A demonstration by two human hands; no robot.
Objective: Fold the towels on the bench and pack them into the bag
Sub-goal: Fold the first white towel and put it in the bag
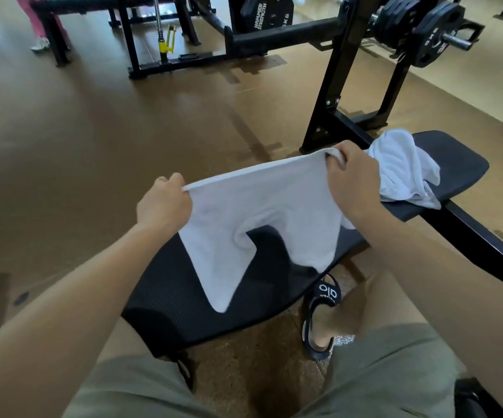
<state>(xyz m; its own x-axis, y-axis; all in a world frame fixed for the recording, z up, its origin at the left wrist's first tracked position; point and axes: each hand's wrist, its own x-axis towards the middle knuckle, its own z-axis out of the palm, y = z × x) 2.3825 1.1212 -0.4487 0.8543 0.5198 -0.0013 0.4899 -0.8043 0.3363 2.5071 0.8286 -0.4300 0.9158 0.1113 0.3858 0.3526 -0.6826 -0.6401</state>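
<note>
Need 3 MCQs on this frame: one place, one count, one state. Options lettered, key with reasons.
1. Where does the crumpled white towel lie?
A. on the floor
B. on the far end of the black padded bench
C. in a bag

2. How many white towels show?
A. two
B. one
C. four

3. What state is the white towel held up between both hands in?
A. rolled tight
B. folded into a small square
C. stretched by its top edge, lower part hanging unevenly

Key:
1 B, it rests on the bench pad beyond the right hand.
2 A, one is held and one lies crumpled.
3 C, the left hand and the right hand pinch its top corners.
</note>
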